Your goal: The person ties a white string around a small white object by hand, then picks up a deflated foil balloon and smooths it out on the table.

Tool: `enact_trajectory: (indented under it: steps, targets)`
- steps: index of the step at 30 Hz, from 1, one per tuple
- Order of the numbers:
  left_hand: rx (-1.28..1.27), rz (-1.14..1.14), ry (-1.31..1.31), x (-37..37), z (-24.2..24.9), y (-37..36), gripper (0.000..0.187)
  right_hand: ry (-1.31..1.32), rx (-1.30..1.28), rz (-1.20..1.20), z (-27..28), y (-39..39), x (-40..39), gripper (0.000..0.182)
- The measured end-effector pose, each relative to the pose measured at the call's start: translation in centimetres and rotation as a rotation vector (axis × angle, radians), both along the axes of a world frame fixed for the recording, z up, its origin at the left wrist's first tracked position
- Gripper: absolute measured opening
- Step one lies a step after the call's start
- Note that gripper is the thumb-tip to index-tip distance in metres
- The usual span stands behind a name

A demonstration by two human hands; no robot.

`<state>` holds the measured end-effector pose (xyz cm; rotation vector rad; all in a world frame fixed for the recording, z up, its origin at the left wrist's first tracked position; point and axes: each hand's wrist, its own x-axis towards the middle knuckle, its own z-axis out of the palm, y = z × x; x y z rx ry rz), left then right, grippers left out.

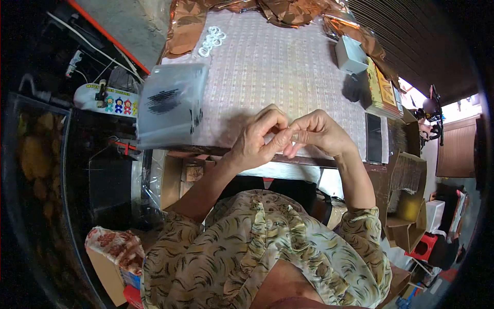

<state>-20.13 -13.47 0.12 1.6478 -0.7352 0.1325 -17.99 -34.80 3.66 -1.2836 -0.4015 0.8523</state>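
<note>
1. Nearest the camera, the patterned sleeves (366, 226) end near the elbows; both bare forearms run forward and inward, converging before the chest.
2. The left hand (260, 136) is turned back-up, wrist fairly straight, fingers curled over and thumb stretched towards the other hand.
3. The right hand (320, 133) bends inward at the wrist, its knuckles raised, thumb and forefinger reaching across and a lower finger pointing downward.
4. The fingertips of both hands come together; I cannot tell whether anything is pinched between them.
5. Both hands are above the near edge of the patterned tablecloth (278, 77).
6. Beside the left hand, the translucent plastic stack (172, 103) with black marks lies on the cloth's left side; well apart, right, is a black rectangle (374, 138).
7. Farther off are a yellow pile (382, 92), a white box (353, 55) and white rings (212, 41).
8. Coppery wrapping (186, 26) edges the far end.
</note>
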Motion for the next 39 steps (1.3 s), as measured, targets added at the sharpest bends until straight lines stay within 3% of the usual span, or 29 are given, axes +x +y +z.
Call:
enact_trajectory:
  steps: [1,4,6,10,13,17,20,22,23,26,27,29,31,32,33,35,39]
  targets:
    - [0.015,0.011,-0.022,-0.2,0.0,0.0,0.016,0.019,-0.001,0.012,-0.1,-0.1,0.0,0.022]
    - [-0.11,-0.054,0.254,-0.9,0.2,0.4,0.011,0.011,-0.02,-0.012,0.9,-0.5,0.4,0.021]
    - [-0.177,-0.154,0.453,-0.4,-0.3,1.0,0.021,0.006,-0.054,-0.032,1.1,-0.5,0.5,0.02]
    - [-0.236,-0.259,0.599,1.0,-0.1,2.0,0.015,0.007,-0.048,-0.034,1.1,-0.3,1.0,0.022]
    - [-0.226,-0.31,0.489,1.5,-1.1,2.1,0.013,0.029,-0.026,0.022,1.6,-0.1,1.0,0.017]
    - [0.12,-0.259,0.208,1.8,1.5,2.5,0.012,0.063,-0.069,0.06,1.4,0.0,1.5,0.016]
    - [0.165,-0.284,0.052,2.5,1.9,2.6,0.013,0.073,-0.092,0.104,1.4,0.2,1.0,0.014]
    - [0.159,-0.309,0.002,3.4,2.4,3.0,0.013,-0.105,-0.078,-0.128,1.7,0.9,-0.3,0.016]
    - [0.171,-0.326,-0.019,4.1,2.9,3.4,0.013,-0.104,-0.078,-0.125,1.9,1.4,-1.0,0.016]
    - [0.228,-0.333,-0.113,6.3,4.5,4.1,0.012,-0.554,-0.147,-0.318,1.2,2.2,-1.9,0.025]
    - [0.272,-0.324,-0.19,7.2,5.1,4.4,0.01,-0.552,-0.147,-0.319,0.7,2.4,-1.3,0.025]
    - [0.307,-0.327,-0.275,9.3,5.5,5.5,0.008,-0.643,0.028,-0.902,0.3,2.8,1.1,0.029]
    - [0.53,-0.216,-0.301,11.8,5.0,7.7,0.007,-0.563,0.283,-0.997,-0.2,0.1,4.6,0.033]
    - [0.621,-0.077,-0.486,14.0,4.9,9.3,0.007,-0.561,0.283,-1.007,-1.0,-0.7,5.4,0.033]
    - [0.705,0.068,-0.672,16.4,4.7,10.9,0.008,-0.573,0.116,-0.995,-2.0,-1.3,6.0,0.033]
    - [0.848,0.345,-0.715,21.1,2.6,13.7,0.006,-0.516,-0.105,-0.947,-4.2,-1.7,6.5,0.034]
    - [1.076,0.475,-0.619,26.7,-1.9,16.7,0.011,-0.495,-0.15,-0.871,-7.3,-1.1,7.4,0.032]
